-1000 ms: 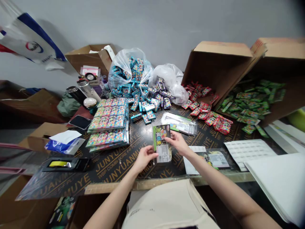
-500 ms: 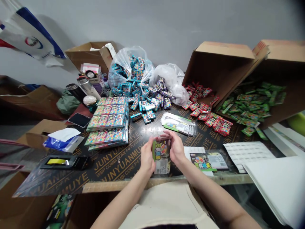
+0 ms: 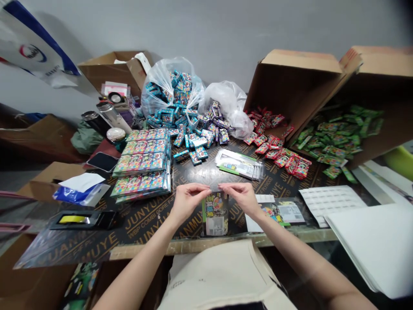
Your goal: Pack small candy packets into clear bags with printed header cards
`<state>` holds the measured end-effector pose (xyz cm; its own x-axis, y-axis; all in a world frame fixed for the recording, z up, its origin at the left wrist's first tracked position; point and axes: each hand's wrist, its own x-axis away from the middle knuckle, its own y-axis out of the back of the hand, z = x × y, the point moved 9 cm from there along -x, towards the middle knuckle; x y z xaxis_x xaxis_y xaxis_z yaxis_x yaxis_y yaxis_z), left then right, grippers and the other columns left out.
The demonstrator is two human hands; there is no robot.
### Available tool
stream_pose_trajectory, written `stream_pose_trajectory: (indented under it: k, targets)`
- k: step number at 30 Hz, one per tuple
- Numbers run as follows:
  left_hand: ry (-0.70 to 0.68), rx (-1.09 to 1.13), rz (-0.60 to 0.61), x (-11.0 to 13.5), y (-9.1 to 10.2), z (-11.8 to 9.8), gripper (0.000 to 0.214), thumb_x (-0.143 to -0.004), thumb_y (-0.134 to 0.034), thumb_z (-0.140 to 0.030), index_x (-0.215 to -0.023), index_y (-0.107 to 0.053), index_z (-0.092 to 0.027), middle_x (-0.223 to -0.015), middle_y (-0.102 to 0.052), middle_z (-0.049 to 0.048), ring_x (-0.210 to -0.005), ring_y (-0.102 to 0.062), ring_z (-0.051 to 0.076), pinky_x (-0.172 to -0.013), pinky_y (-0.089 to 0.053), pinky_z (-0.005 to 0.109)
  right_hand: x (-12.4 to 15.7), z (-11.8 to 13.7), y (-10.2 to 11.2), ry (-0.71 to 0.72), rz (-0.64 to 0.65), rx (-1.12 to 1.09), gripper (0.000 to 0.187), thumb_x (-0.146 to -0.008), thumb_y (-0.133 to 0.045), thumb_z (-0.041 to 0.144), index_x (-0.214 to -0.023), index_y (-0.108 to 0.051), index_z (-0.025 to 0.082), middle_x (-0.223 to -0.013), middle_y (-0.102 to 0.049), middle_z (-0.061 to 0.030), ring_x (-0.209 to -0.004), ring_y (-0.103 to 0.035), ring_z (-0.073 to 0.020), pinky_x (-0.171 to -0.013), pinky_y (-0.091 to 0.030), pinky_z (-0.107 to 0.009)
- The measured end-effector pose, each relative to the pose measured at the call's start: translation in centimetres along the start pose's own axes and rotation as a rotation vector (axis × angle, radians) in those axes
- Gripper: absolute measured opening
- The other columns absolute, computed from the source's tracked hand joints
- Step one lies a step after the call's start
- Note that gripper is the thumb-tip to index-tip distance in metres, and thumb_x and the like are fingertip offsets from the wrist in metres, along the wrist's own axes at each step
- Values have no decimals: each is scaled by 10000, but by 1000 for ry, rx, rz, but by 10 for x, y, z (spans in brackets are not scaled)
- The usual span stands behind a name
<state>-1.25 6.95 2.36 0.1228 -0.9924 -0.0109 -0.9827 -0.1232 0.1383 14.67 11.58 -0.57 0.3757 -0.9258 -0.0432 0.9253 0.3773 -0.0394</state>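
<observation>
A clear plastic bag with a green-and-black printed card in it (image 3: pixel 215 217) lies near the table's front edge. My left hand (image 3: pixel 189 200) pinches the upper left corner of the bag. At the upper right corner, the fingers of my right hand (image 3: pixel 241 199) are closed on it too. Just beyond my hands is a small stack of clear-wrapped cards (image 3: pixel 238 165). Another printed card (image 3: pixel 284 213) lies to the right, partly behind my right forearm, over a white sheet.
Stacked packs of small boxes (image 3: pixel 142 161) stand on the left. Behind are a bag of blue boxes (image 3: pixel 174 92), purple boxes (image 3: pixel 222 135), red packets (image 3: pixel 284 157) and green packets (image 3: pixel 338 137) by cardboard cartons (image 3: pixel 300 58). A tape dispenser (image 3: pixel 84 219) sits front left.
My hands have gone from cupping the card's sides to pinching the top edge of its bag. My elbows have spread outward, and the view has shifted slightly.
</observation>
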Motion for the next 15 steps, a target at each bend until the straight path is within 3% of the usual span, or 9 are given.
stream_pose_trajectory:
  k: [5,9,12,15]
  targets:
    - [109,-11,62,-10,-1,10,198,-610,-708,-277,-755,-715,-142,-711,-703,64,-655,-633,198,-638,-485,275,-5,3,-6,-28,75,16,197,-682,-670,336,-779,-696,167,-640,-662,-9,-529,-571,-129,-544,-469,-266]
    - [-61,-171,96,-5,-6,-7,99,-676,-629,-210,-701,-710,-158,-704,-689,64,-671,-627,191,-639,-473,264,-3,4,-6,-5,104,64,178,-703,-651,331,-754,-688,166,-629,-650,-15,-528,-567,-133,-535,-462,-265]
    - [-219,-269,112,5,-11,-21,91,-681,-624,-193,-707,-711,-184,-784,-688,75,-743,-628,199,-721,-465,286,8,5,-3,61,102,129,174,-743,-617,314,-846,-696,198,-848,-683,-54,-739,-624,-191,-664,-497,-317]
    - [-259,-287,134,12,-12,-22,85,-693,-640,-235,-709,-716,-200,-825,-689,84,-754,-630,197,-739,-463,291,25,11,0,208,45,213,220,-767,-595,257,-974,-671,250,-1117,-612,-50,-1026,-557,-224,-895,-431,-380]
